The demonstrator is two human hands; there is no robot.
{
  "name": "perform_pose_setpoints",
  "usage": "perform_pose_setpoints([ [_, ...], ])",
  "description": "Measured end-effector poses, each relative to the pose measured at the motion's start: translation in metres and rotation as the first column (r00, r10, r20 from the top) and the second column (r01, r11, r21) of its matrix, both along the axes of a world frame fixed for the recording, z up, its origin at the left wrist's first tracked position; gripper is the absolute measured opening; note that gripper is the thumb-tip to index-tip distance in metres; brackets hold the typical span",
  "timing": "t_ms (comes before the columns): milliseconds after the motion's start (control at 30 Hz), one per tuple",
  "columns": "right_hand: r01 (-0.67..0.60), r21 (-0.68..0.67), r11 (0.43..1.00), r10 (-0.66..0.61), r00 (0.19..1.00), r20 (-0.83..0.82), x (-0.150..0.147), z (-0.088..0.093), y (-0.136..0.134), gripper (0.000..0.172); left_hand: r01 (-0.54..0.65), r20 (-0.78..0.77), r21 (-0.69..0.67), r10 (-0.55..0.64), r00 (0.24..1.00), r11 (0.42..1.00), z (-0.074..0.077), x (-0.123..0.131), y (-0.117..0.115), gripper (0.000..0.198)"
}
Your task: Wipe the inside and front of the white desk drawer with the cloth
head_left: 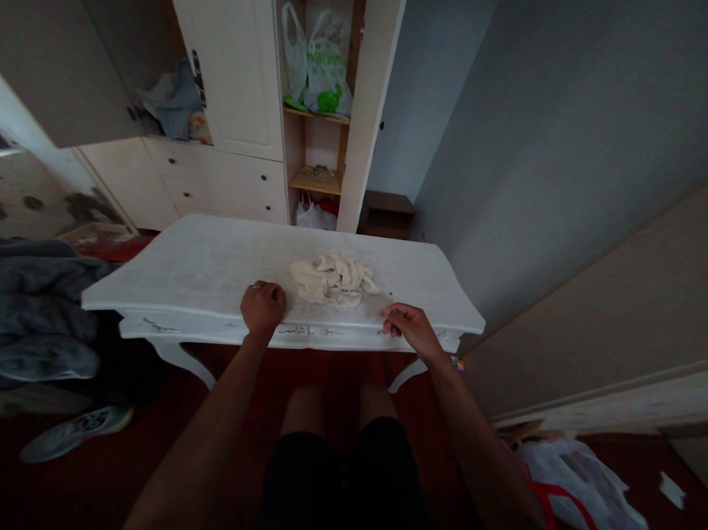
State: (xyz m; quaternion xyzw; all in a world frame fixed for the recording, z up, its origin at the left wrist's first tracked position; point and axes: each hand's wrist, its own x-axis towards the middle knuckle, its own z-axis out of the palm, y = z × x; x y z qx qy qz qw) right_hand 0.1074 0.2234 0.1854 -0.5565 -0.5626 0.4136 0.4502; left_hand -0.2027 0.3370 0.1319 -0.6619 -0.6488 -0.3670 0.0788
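A crumpled cream cloth [331, 280] lies on the white table [222, 248], between my two hands and touching neither. To the left of the cloth, my left hand [263, 305] rests as a fist on the tabletop near its front edge, a ring on one finger; nothing shows in it. My right hand [405, 324] is at the front edge, right of the cloth, fingers curled and pinched together. Whatever its fingertips hold, if anything, is too small to make out. A tiny dark speck [391, 294] lies on the table just beyond it.
Behind the table stands a cream wardrobe [238, 89] with open doors and plastic bags [325, 69] on a shelf. A grey garment [29, 306] hangs at left above a shoe [78, 432]. At lower right, a plastic bag [579, 482] sits by the wall.
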Motion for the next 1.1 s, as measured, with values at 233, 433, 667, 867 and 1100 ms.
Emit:
perform_pose_setpoints([
  [233,0.129,0.247,0.96,-0.226,0.877,0.423,-0.065,0.039,0.099,0.098,0.017,0.001,-0.006,-0.017,1.0,1.0,-0.001,-0.001,0.0,0.025],
  [433,0.112,-0.109,0.988,0.016,0.622,0.783,-0.124,0.018,0.144,0.113,0.022,-0.01,-0.024,-0.022,1.0,0.999,0.0,-0.003,-0.001,0.023],
  [667,0.159,-0.09,0.983,-0.006,0.523,0.852,-0.13,0.013,0.159,0.073,0.032,-0.005,-0.033,-0.033,0.999,0.999,0.002,-0.003,-0.002,0.024],
  [867,0.041,0.133,0.99,-0.136,0.504,0.853,-0.115,0.004,0.117,0.049,0.052,0.012,-0.016,-0.052,0.999,0.999,-0.001,-0.003,-0.002,0.024],
  [1100,-0.125,0.307,0.944,-0.119,0.736,0.666,-0.093,-0.023,0.019,0.051,0.06,0.038,-0.018,-0.059,0.997,0.998,0.003,-0.001,-0.004,0.026],
])
